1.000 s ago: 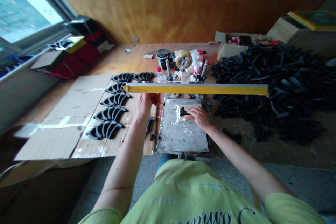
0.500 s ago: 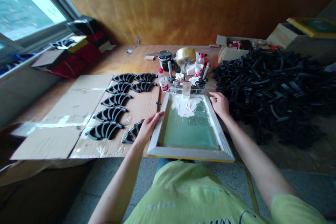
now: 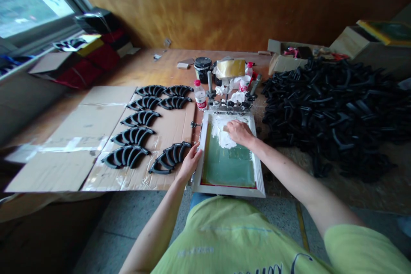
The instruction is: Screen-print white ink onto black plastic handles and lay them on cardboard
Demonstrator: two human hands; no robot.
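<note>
While one hand (image 3: 239,132) grips a scraper (image 3: 225,128), labels (image 3: 201,103) blur.

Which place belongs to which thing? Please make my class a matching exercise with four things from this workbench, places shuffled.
Things
1. left hand
2. right hand
3. fanned black pieces
4. jumbled black heap

Places
A. lying on cardboard
B. over the white paste
C. on the table, right of the frame
D. at the frame's left edge

Pairs: 1-D, 2-B, 3-A, 4-C
</note>
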